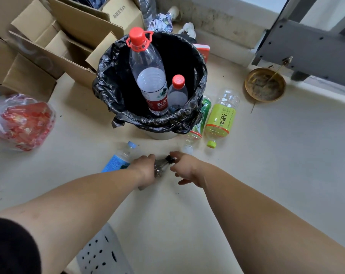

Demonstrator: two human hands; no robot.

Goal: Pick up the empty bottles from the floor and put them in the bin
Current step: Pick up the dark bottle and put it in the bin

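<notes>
The left hand (146,169) wraps the light, crushable clear dark-capped plastic bottle (160,167) at its body while the right hand (185,168) pinches its neck.

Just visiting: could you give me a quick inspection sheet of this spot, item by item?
Surface: pale beige floor, a few dark specks.
Job's things: black-lined bin holds two red-capped clear bottles; green-labelled bottle, blue-labelled bottle and another clear one lie on the floor.
Clutter: cardboard boxes, red plastic bag, brass dish.
Grippers: left hand grips a small dark-capped bottle; right hand at its cap.
Cables: nothing seen.
Surroundings: grey metal frame.
</notes>
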